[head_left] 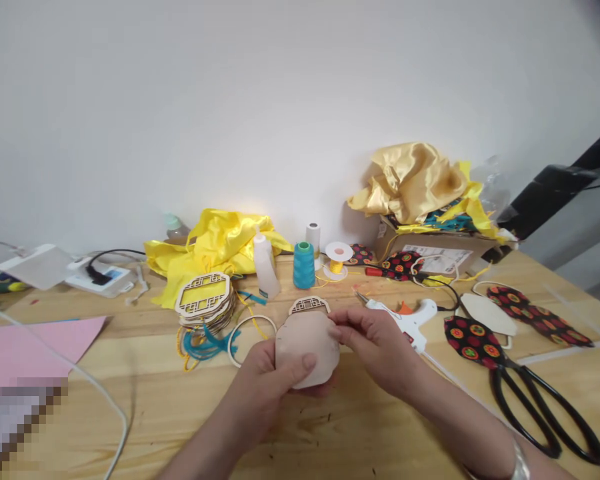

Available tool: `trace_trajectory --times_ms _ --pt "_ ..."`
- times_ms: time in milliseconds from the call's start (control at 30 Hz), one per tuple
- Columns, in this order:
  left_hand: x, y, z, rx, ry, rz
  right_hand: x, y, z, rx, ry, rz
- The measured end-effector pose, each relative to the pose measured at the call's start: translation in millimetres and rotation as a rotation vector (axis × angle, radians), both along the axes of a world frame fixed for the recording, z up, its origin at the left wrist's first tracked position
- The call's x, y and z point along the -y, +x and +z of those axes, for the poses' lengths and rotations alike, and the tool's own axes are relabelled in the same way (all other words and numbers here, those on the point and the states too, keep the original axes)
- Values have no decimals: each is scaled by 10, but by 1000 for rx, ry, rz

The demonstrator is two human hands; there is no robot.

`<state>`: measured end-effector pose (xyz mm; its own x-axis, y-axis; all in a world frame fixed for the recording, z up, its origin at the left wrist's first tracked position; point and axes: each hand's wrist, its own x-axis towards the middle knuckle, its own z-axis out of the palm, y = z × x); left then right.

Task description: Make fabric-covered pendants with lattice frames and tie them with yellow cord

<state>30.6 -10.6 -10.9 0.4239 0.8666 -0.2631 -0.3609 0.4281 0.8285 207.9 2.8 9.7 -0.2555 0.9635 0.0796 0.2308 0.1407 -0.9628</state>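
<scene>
My left hand (270, 377) grips a pale, flat piece with a scalloped outline (307, 340), thumb across its face and the other fingers behind it. At that piece's right edge, the thumb and forefinger of my right hand (367, 343) are pinched together on the rim. Just behind it lies a wooden lattice frame (310, 305), partly covered by the piece. A wooden ring (231, 343) is to the left of it, close to my left hand. Past my right hand rests a white glue gun (415, 323) with an orange trigger.
Stacked lattice frames (203, 300) and teal cord (207, 345) lie left. A glue bottle (265, 263), a teal thread cone (304, 267) and yellow satin (215, 243) stand behind. Black-handled scissors (535, 400), patterned fabric (473, 339) and a cloth-filled box (430, 250) occupy the right.
</scene>
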Motion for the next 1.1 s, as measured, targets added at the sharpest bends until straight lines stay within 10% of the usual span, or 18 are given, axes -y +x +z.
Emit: trace_trajectory --times_ms 400,767,1100 --pt "40 111 71 -214 71 220 135 -41 -44 573 251 -75" --pt "87 107 107 -525 284 189 189 -110 -285 1097 779 -93" --pt "121 69 42 -710 458 150 183 -116 -215 1200 838 -95"
